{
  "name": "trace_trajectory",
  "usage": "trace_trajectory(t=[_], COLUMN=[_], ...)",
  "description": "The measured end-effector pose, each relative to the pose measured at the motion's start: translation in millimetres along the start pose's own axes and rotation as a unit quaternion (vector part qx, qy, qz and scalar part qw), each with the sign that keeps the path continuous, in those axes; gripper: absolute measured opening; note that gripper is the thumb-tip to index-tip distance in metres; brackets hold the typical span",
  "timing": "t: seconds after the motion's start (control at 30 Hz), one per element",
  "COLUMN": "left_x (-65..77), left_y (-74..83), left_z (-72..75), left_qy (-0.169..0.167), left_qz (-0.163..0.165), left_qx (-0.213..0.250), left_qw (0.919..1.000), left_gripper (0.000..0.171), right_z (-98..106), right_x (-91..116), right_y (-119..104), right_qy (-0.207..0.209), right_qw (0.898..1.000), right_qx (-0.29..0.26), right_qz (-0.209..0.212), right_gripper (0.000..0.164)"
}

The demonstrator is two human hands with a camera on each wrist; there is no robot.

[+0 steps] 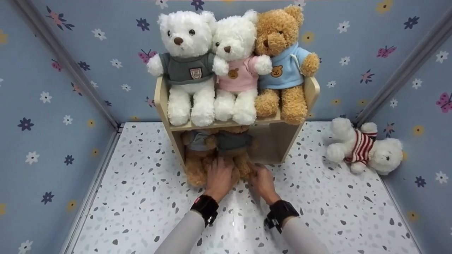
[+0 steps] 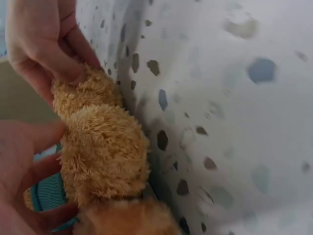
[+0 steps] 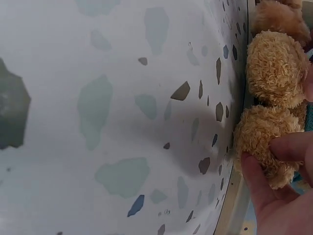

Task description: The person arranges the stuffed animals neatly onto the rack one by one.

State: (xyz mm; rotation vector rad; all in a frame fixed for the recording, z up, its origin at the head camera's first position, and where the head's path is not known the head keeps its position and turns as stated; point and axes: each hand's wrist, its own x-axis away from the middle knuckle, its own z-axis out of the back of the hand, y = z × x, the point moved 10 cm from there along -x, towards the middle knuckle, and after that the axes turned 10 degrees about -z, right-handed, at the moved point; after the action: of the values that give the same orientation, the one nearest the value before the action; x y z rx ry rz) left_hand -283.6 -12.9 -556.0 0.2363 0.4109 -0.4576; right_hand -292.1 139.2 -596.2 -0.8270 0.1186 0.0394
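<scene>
On the lower shelf sits a brown teddy bear in a dark teal sweater (image 1: 231,141), its legs over the front edge. My right hand (image 1: 263,181) pinches one of its feet (image 3: 266,142) between thumb and fingers. Against the other leg (image 2: 105,152) rests my left hand (image 2: 24,176), its fingers spread and touching the fur. Beside this bear, to the left, is a brown teddy bear in a grey-blue top (image 1: 200,141). Its head is hidden under the upper board.
A wooden shelf (image 1: 314,88) holds a white bear in dark green (image 1: 190,70), a white bear in pink (image 1: 240,76) and a brown bear in light blue (image 1: 282,70) on top. Right, on the speckled floor (image 1: 335,211), lies a white bear in red stripes (image 1: 362,148).
</scene>
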Motion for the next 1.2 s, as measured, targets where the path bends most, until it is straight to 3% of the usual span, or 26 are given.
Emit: trace_trajectory(t=[0.1, 0.17, 0.37, 0.43, 0.57, 0.63, 0.7, 0.77, 0.83, 0.97, 1.07, 1.2], left_x=[12.1, 17.9, 26.3, 26.6, 23.1, 25.4, 33.4, 48.4, 65.2, 90.3, 95.1, 91.8], left_y=[-8.4, -15.6, -27.0, -26.4, -26.2, -35.7, -52.5, -74.3, -95.2, -123.4, -131.3, -135.2], left_z=[-7.2, -12.4, -27.2, -26.6, -3.4, 14.4, 29.5, 37.8, 36.2, 12.9, -4.7, -15.2], left_qy=[-0.041, -0.046, -0.022, -0.028, 0.003, 0.046, 0.089, 0.115, 0.121, 0.069, 0.016, -0.015], left_qz=[0.007, 0.018, 0.031, 0.024, -0.004, 0.009, 0.048, 0.107, 0.172, 0.288, 0.333, 0.361], left_qx=[-0.029, -0.02, 0.115, 0.125, 0.067, 0.034, 0.031, 0.059, 0.111, 0.23, 0.286, 0.306], left_qw=[0.9987, 0.9986, 0.9927, 0.9914, 0.9978, 0.9983, 0.9943, 0.9858, 0.9712, 0.9269, 0.8983, 0.8807], left_gripper=[0.033, 0.033, 0.032, 0.033, 0.028, 0.024, 0.019, 0.019, 0.028, 0.05, 0.061, 0.062], right_z=[0.9, 0.9, 0.4, -0.8, -2.8, -3.7, -4.4, -7.7, -11.5, -18.9, -23.7, -24.2], right_x=[-1.7, -3.1, -2.6, -0.9, 2.4, 3.2, 2.7, 0.7, -2.4, -6.1, -6.9, -11.0], right_y=[-5.7, -8.4, -8.6, -7.6, -5.0, -3.5, -1.8, 0.6, 7.9, 27.3, 32.4, 22.0], right_qy=[0.019, 0.026, 0.033, 0.035, 0.029, 0.018, 0.0, -0.027, -0.055, -0.095, -0.109, -0.098], right_qw=[1.0, 1.0, 0.999, 0.999, 0.999, 0.999, 1.0, 1.0, 0.997, 0.978, 0.959, 0.961], right_qx=[0.005, 0.008, -0.005, -0.005, -0.009, -0.011, -0.015, -0.015, -0.03, -0.085, -0.148, -0.166], right_qz=[0.017, 0.016, 0.014, 0.024, 0.037, 0.034, 0.022, -0.001, -0.049, -0.164, -0.214, -0.198], right_gripper=[0.044, 0.043, 0.042, 0.042, 0.042, 0.041, 0.042, 0.046, 0.051, 0.063, 0.062, 0.05])
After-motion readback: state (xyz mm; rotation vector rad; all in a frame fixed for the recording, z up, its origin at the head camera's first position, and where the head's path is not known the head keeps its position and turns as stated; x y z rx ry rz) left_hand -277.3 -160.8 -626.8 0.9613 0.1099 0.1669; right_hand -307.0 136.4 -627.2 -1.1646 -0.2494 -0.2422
